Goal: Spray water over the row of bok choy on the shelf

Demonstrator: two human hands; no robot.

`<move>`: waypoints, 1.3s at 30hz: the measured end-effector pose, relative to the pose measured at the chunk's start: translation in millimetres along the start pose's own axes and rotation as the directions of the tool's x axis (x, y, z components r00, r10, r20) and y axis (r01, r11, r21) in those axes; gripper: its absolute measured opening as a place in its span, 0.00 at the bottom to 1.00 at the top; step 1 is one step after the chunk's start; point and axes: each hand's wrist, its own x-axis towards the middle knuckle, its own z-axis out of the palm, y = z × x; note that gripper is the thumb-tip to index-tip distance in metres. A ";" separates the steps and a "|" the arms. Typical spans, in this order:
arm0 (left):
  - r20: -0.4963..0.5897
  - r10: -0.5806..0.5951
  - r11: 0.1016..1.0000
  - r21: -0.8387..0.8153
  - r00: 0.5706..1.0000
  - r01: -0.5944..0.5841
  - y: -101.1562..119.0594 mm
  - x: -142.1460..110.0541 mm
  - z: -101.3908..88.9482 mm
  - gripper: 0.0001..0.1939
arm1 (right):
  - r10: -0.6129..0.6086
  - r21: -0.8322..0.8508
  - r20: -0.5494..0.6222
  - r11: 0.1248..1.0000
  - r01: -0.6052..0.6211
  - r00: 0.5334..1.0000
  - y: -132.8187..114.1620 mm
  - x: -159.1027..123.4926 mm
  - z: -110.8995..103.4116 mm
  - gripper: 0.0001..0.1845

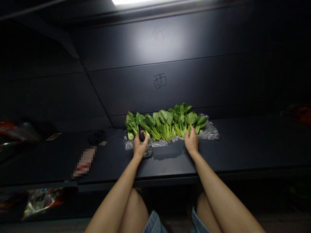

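A row of green bok choy (167,124) lies on crumpled clear plastic (211,132) at the back of a dark shelf, leaves toward the rear panel and pale stems toward me. My left hand (140,145) is closed round a spray bottle, whose black head (141,133) sticks up above the fingers and whose clear round base (147,152) shows below. My right hand (191,141) is at the right part of the row, its fingers closed about the stems of a bok choy (191,120). The fingertips are partly hidden by the leaves.
A wet patch (167,153) lies on the dark shelf (243,145) in front of the greens. Blurred packages (19,134) and a small card (53,136) are at left. A shiny bag (41,200) sits on the level below. The rear panel (136,87) stands behind.
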 end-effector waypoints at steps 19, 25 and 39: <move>-0.085 -0.095 0.994 0.051 0.992 0.099 -12.1 8.5 -28.2 0.13 | 0.027 -0.018 0.040 0.999 -0.026 0.999 -2.4 -8.1 8.3 0.28; -0.122 -0.135 0.986 0.082 0.983 0.146 -9.2 6.6 -32.2 0.12 | 0.010 -0.003 0.020 1.000 -0.010 1.000 -1.3 -8.8 11.6 0.27; -0.174 -0.138 0.985 0.076 0.975 0.153 -11.7 8.2 -47.2 0.12 | 0.031 -0.002 0.025 1.000 -0.031 0.999 -5.8 -9.4 12.2 0.29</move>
